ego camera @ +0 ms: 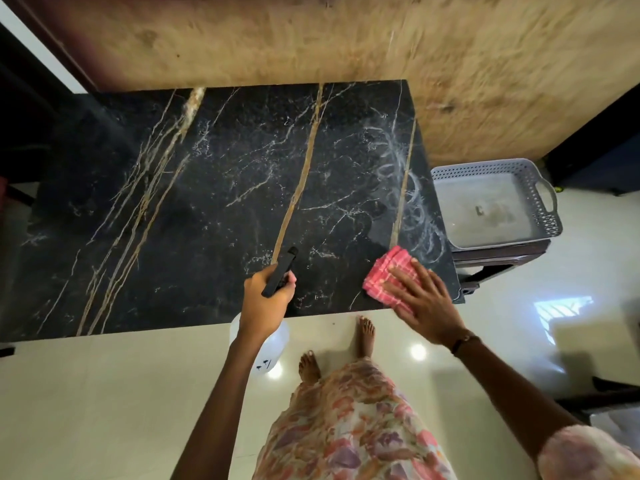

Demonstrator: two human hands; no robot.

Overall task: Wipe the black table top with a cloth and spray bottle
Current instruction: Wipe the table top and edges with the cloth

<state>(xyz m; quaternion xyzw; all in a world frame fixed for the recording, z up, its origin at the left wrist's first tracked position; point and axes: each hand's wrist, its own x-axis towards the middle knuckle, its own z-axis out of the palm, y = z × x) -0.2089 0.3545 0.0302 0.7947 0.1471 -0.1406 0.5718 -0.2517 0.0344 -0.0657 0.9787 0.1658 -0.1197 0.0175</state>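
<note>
Black marble-look table top [207, 188] standing against a tan textured wall [346, 39], on a glossy pale tiled floor [104, 393]. Grey perforated basket [550, 202] sitting on a dark stand just beside the table's right end.

Left hand [265, 299] gripping the black trigger head of the spray bottle [278, 271], fingers curled round it, nozzle aiming forward over the near middle of the top. Translucent bottle body hanging below the hand, past the near table edge.

Right hand [424, 299] lying flat, fingers straight and spread, pressing the pink checked cloth [389, 275] onto the near right corner of the table top. Cloth folded, partly covered by the hand.

Progress, judged from the surface: whitish looping smears showing along the right end, beyond the cloth, suggesting wet wiping under way there only. Centre and left portions showing no such marks; appearing untreated, though not telling for certain on the veined pattern. Far left in shadow, condition not readable.

Assessment: early in the job. Right strip partly worked, streaks not yet cleared. Remaining: spraying the middle and left sections, wiping across each, and clearing the residue at the right end. Spray direction pointing to the centre as the likely next area.

Bare feet [365, 336] standing close to the near edge, floral garment below.
</note>
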